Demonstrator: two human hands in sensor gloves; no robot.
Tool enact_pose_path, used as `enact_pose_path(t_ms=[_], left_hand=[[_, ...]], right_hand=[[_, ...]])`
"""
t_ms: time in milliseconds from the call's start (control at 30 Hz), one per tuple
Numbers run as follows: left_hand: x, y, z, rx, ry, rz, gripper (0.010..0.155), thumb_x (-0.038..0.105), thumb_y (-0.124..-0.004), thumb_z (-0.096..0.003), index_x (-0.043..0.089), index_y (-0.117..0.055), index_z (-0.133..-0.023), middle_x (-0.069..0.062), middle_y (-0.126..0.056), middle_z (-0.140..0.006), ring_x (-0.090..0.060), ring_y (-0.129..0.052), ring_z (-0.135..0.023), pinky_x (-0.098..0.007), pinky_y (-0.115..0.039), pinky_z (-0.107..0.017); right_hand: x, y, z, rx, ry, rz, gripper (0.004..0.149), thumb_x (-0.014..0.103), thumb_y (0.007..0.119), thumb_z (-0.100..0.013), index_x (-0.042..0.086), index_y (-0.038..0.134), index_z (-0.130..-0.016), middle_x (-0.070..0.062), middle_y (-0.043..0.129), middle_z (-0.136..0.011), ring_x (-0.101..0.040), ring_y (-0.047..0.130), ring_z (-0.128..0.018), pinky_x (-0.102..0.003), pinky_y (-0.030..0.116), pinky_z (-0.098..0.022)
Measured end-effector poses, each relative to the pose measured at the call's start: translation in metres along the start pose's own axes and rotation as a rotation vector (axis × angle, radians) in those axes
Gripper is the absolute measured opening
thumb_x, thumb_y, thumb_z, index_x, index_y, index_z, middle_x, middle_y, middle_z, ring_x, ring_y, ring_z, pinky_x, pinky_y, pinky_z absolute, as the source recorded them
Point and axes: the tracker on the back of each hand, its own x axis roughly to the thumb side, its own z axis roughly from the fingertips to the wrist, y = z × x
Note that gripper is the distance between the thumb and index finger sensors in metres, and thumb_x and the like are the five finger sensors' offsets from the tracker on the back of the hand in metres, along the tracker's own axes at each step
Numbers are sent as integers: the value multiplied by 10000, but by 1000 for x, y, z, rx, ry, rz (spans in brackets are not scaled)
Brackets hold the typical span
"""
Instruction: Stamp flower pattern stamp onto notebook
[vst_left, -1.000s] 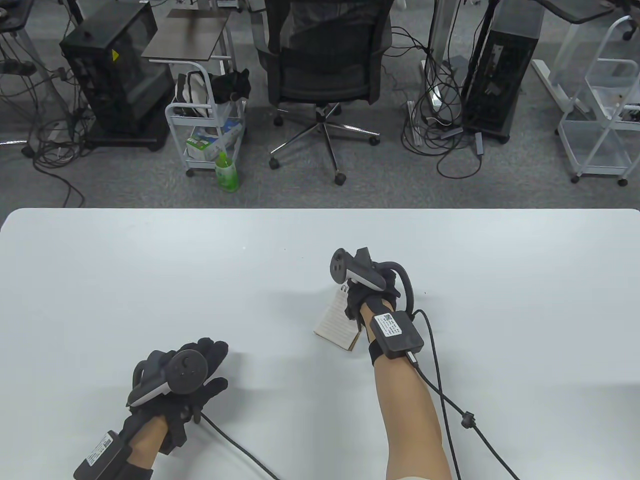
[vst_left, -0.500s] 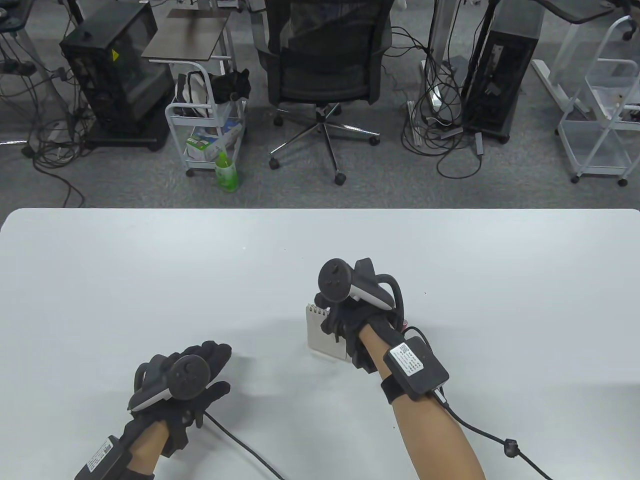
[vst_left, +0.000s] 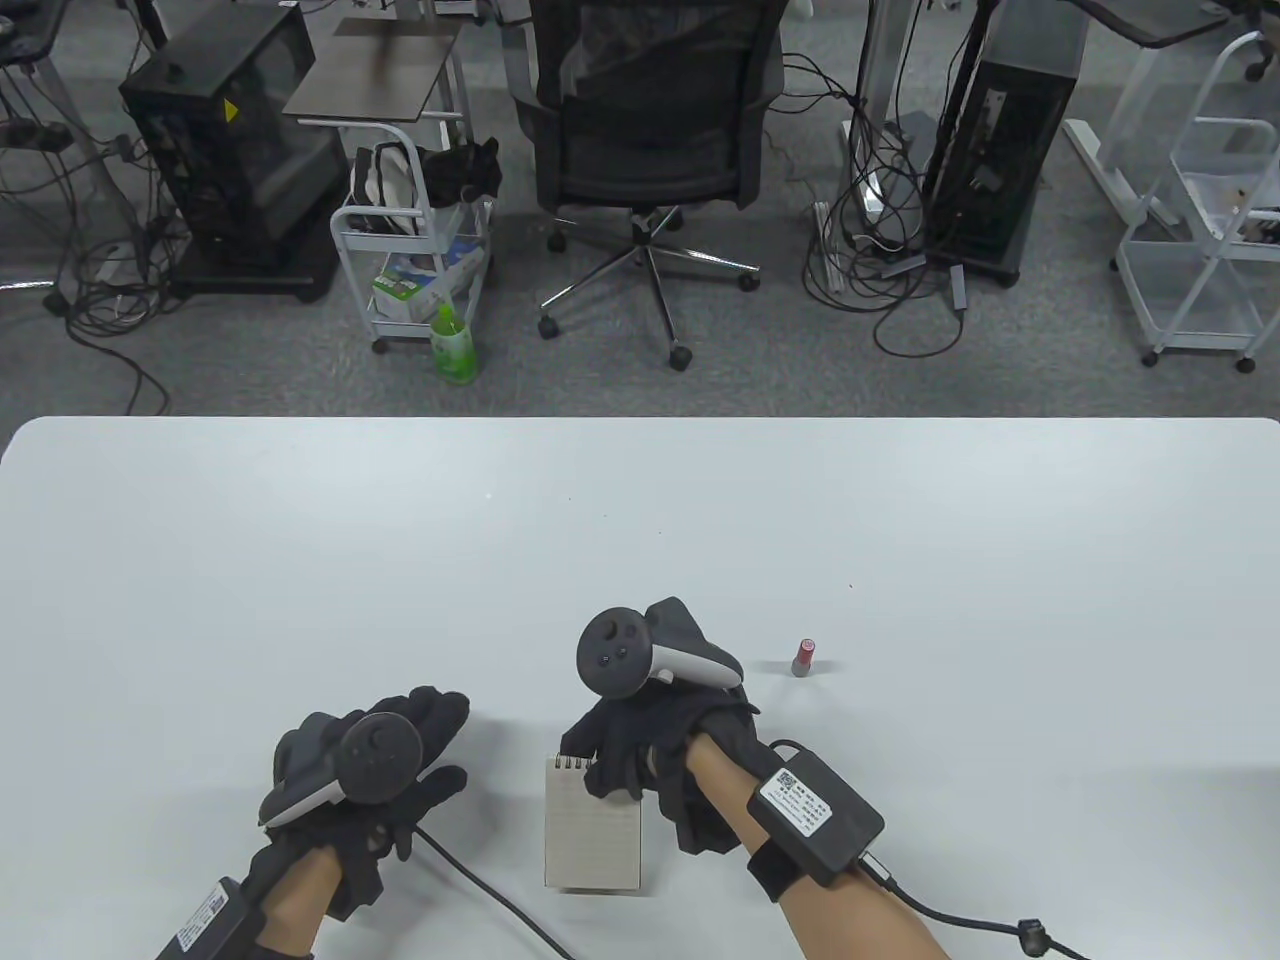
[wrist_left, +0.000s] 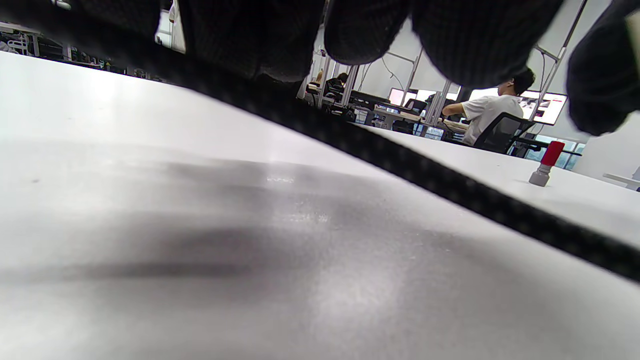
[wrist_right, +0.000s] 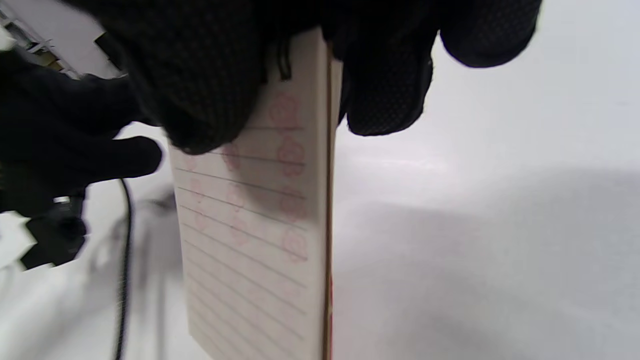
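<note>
A small spiral notebook (vst_left: 592, 825) with lined cream pages lies near the table's front edge. My right hand (vst_left: 640, 745) grips its top end by the spiral. In the right wrist view the page (wrist_right: 255, 225) shows several faint pink flower prints, and my gloved fingers (wrist_right: 200, 75) clamp its upper edge. A small red stamp (vst_left: 803, 657) stands upright on the table, to the right of and beyond my right hand; it also shows in the left wrist view (wrist_left: 546, 163). My left hand (vst_left: 400, 760) rests on the table left of the notebook, holding nothing.
The white table (vst_left: 300, 560) spreads around the hands. Glove cables (vst_left: 480, 885) trail off the front edge. An office chair (vst_left: 650, 120), a cart (vst_left: 415, 260) and computer towers (vst_left: 1000, 130) stand on the floor beyond the far edge.
My right hand has pulled the notebook toward me and to the left, setting it down flat near the front edge. The red stamp, hidden behind the hand before, now shows. The left hand barely moved.
</note>
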Motion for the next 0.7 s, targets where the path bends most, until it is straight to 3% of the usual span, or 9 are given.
enact_pose_path(t_ms=[200, 367, 533, 700], left_hand=[[-3, -1, -1, -24, 7, 13, 732, 518, -721, -418, 210, -528, -1054, -161, -545, -1100, -465, -627, -987, -719, -490, -649], [-6, -2, -2, -29, 7, 14, 732, 516, -721, -419, 206, -528, -1054, -162, -545, -1100, -466, -626, -987, -719, -487, -649], [-8, -4, -4, -54, 13, 16, 730, 509, -729, -419, 205, -533, -1053, -163, -545, -1100, -468, -625, -987, -722, -483, -649], [-5, -5, -5, -60, 9, 7, 729, 514, -725, -420, 209, -531, -1053, -160, -543, -1100, -465, -625, -988, -719, -486, -650]], right_hand=[[-19, 6, -31, -69, 105, 63, 554, 238, 885, -380, 227, 772, -923, -115, 848, -803, -447, 787, -833, -636, 557, -609], [-29, 7, -41, -144, 138, 98, 556, 234, 884, -381, 233, 768, -924, -113, 849, -823, -441, 803, -830, -629, 571, -604], [-33, -5, -33, -143, 141, 54, 584, 241, 884, -387, 230, 731, -951, -133, 804, -889, -457, 761, -869, -620, 567, -608], [-40, -32, -3, -265, 154, 47, 601, 278, 886, -383, 226, 718, -959, -143, 780, -911, -454, 752, -871, -609, 569, -609]])
